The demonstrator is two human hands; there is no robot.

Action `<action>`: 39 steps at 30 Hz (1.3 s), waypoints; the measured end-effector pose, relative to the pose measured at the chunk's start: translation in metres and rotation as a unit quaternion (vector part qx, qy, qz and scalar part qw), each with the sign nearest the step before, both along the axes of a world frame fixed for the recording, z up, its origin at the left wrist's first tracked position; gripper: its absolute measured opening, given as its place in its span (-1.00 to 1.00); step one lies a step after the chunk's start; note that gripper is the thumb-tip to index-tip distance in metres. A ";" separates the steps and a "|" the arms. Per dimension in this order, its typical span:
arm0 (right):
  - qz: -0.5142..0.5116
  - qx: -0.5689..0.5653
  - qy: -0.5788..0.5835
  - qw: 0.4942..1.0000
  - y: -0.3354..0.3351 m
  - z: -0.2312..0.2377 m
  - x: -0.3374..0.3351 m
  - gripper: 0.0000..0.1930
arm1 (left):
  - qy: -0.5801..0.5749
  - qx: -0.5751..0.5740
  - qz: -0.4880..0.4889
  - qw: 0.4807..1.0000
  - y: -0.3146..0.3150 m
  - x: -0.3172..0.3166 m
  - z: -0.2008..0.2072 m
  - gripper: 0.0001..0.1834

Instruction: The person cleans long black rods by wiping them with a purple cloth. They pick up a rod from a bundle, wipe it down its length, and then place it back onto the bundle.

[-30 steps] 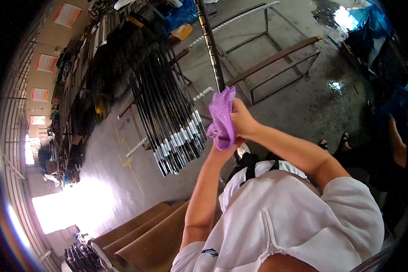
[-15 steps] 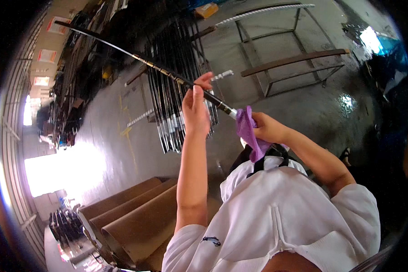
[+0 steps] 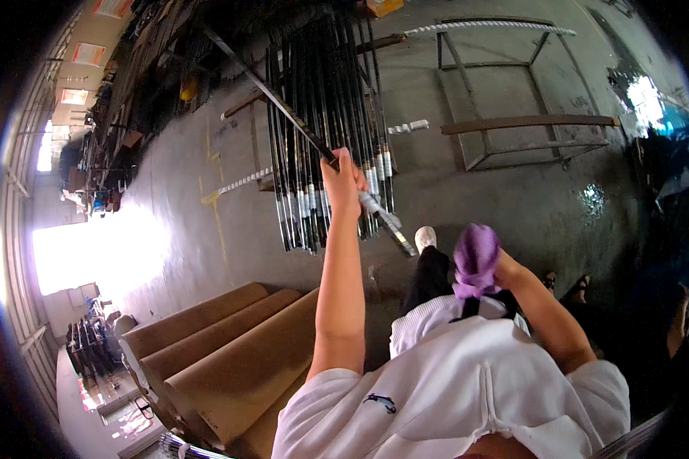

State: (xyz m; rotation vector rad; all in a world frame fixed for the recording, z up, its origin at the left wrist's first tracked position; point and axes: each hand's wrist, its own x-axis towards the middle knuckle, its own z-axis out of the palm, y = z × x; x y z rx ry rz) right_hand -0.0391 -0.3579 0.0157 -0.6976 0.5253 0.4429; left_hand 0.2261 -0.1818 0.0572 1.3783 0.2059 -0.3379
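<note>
My left hand (image 3: 344,182) is closed around a long, slim black fishing rod (image 3: 283,107), gripping it near its lower part. The rod slants from the upper left down past my fist to a whitish butt end at lower right. Behind it, a row of similar black rods (image 3: 306,161) with white-wrapped ends lies side by side on a rack. Close to my body, my right hand (image 3: 508,271) holds a bunched purple cloth (image 3: 476,256), apart from the rod. The cloth partly hides its fingers.
A metal frame stand (image 3: 528,122) with a brown padded bar stands at right. White rope-wrapped bars (image 3: 245,180) support the rods. Large brown rolls (image 3: 230,352) lie at lower left. My shoe (image 3: 426,237) shows on the grey floor. Another person's feet (image 3: 582,287) are at right.
The purple cloth has come off the rod's butt end and moved right with my right hand. My left hand has closed around the rod, which has swung steeper and shifted toward the row.
</note>
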 end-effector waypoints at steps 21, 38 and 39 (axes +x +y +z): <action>-0.316 -0.036 0.263 0.911 0.017 -0.022 -0.065 -0.72 | -0.125 0.660 -0.079 0.737 0.052 0.101 -0.257 -0.54; 0.156 -0.777 -0.072 0.605 -0.006 0.039 -0.010 -0.65 | -0.116 0.735 -0.308 0.592 0.053 0.109 -0.232 -0.25; 0.170 -0.769 -0.033 0.616 -0.002 0.070 0.022 -0.64 | -0.140 0.736 -0.292 0.595 0.054 0.103 -0.231 -0.26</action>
